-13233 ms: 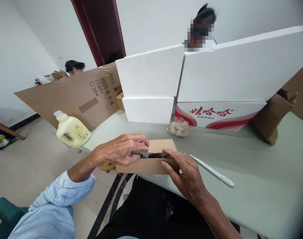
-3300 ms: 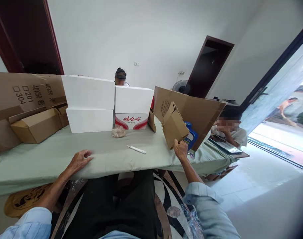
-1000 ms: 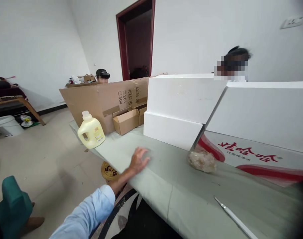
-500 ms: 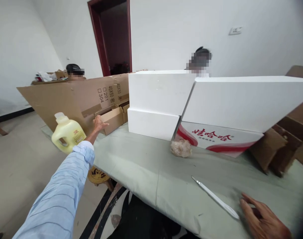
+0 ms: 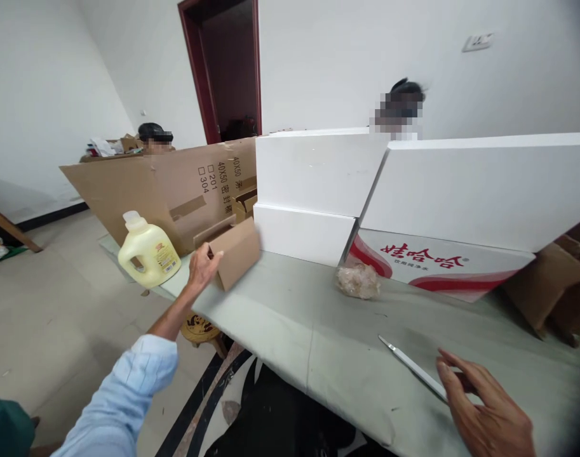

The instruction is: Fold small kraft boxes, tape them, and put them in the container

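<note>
My left hand (image 5: 204, 268) grips the near left end of a small brown cardboard box (image 5: 239, 252), which sits tilted on the cloth-covered table with a flap raised. Left of this hand stands a pale yellow jug-shaped bottle (image 5: 149, 252) with a white cap and a label. On the table's right side lies a slim scalpel (image 5: 411, 366), its blade pointing away to the left. My right hand (image 5: 487, 406) is over the scalpel's handle end, thumb and fingers apart. The hand hides that end, and I cannot tell whether they touch.
A large open carton (image 5: 122, 184), stacked white boxes (image 5: 313, 174) and a red-and-white printed box (image 5: 442, 270) line the far side. A crumpled clear plastic wad (image 5: 359, 281) lies before them. Brown cardboard (image 5: 551, 285) stands at right. Two people sit behind the boxes. A wooden stool (image 5: 199, 327) is below.
My left hand has drawn the small cardboard box nearer, away from the large carton. My right hand has moved left, over the scalpel's handle end. The view has shifted slightly.
</note>
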Motion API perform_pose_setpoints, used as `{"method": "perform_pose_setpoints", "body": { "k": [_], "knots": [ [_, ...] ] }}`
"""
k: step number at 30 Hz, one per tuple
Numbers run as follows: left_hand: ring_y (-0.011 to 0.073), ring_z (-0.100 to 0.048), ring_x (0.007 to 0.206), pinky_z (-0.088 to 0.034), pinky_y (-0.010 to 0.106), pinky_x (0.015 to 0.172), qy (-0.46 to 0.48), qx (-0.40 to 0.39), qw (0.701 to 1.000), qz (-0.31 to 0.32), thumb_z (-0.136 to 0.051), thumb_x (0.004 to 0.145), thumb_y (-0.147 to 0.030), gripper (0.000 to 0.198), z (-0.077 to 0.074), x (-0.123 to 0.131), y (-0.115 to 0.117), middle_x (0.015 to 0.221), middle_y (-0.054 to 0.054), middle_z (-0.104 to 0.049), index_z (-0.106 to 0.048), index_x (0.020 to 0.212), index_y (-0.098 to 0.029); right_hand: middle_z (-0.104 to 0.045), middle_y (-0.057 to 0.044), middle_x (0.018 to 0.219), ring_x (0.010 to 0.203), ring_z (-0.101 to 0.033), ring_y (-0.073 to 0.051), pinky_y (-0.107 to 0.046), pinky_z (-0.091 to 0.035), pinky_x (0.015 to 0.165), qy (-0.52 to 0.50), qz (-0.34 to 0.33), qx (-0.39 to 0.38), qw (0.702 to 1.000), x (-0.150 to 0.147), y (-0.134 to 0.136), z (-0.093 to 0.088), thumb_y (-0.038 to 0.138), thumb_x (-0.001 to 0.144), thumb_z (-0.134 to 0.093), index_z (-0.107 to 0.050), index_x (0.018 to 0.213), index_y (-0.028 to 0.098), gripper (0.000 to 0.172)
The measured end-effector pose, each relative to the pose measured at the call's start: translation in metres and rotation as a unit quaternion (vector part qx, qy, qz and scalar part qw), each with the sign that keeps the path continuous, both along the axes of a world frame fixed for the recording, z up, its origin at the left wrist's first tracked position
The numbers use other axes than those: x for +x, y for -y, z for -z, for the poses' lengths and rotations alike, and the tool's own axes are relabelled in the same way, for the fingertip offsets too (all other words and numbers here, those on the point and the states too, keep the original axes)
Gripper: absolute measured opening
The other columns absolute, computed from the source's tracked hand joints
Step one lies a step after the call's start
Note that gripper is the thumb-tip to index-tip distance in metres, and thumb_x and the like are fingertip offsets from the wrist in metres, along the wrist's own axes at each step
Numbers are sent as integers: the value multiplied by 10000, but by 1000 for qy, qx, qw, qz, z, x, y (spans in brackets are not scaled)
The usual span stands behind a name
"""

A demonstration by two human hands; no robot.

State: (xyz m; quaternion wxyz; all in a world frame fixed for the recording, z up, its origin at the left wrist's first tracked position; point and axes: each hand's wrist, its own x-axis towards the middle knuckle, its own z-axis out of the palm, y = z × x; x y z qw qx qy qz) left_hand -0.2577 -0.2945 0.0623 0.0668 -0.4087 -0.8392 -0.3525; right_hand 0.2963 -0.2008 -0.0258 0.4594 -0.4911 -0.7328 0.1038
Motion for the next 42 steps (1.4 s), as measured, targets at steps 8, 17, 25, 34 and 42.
{"method": "perform_pose_setpoints", "body": {
  "k": [8, 17, 25, 34, 42],
  "knots": [
    [265, -622, 829, -471, 399, 756, -49, 86, 985, 145, -639, 996, -447, 293, 32, 173, 43, 832, 84, -622, -495, 823, -260, -730, -106, 1200, 837, -706, -260, -347, -560, 516, -51, -192, -82, 977, -110, 53, -15, 531, 973, -649, -648, 1342, 333, 419],
    [228, -675, 914, -557, 380, 854, -5, 28, 916, 399, -645, 1006, -273, 83, -9, 234, 66, 932, 41, -713, -608, 940, -239, -613, -153, 1452, 1138, -694, -295, -466, -622, 871, -71, -258, -43, 962, -147, 94, -33, 515, 975, -717, -456, 1574, 291, 691],
    [282, -652, 1157, -554, 474, 1047, -73, 114, 930, 343, -722, 908, -167, 162, -41, 165, 67, 1181, 87, -722, -686, 1059, -213, -675, -153, 1329, 997, -715, -290, -459, -605, 819, -49, -205, -20, 977, -167, 86, -34, 492, 968, -673, -534, 1490, 236, 598],
    [306, -621, 1348, -574, 461, 1088, 30, 79, 922, 379, -684, 962, -301, 407, -5, 159, 65, 1509, 148, -595, -651, 1356, -203, -662, -149, 1309, 985, -712, -278, -426, -618, 812, -10, -211, 6, 977, -176, 90, -31, 485, 995, -633, -533, 1507, 240, 576],
    [399, -480, 1510, -447, 602, 1176, -130, -80, 896, 416, -840, 806, -322, 1003, -4, 189, 82, 1671, 200, -437, -321, 1662, -263, -562, -188, 1444, 1288, -618, -377, -525, -604, 1004, 97, -173, 91, 976, -183, 102, -23, 391, 973, -669, -500, 1543, 224, 617]
  ]
}}
